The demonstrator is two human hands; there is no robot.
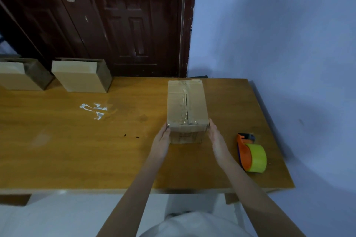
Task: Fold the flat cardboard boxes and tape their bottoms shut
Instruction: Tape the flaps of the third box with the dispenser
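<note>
Far left corner of the table (57,140): two folded cardboard boxes standing along the far edge, the left box (17,75) partly cut off by the frame, the second box (81,75) just beside it, apart, its opening turned away from me. Patch of torn tape scraps (94,110) stuck to the wood nearer the middle. Right of centre, toward the far edge: taped box (185,104) lying with its taped seam up, tape running lengthwise down the middle. My left hand (161,140) lies flat against its near left side, fingers straight; my right hand (216,138) lies flat against its near right side, likewise straight. Neither hand curls round anything. Near the right edge: tape dispenser (250,154), orange frame, yellow-green roll, lying well clear of my right hand.
</note>
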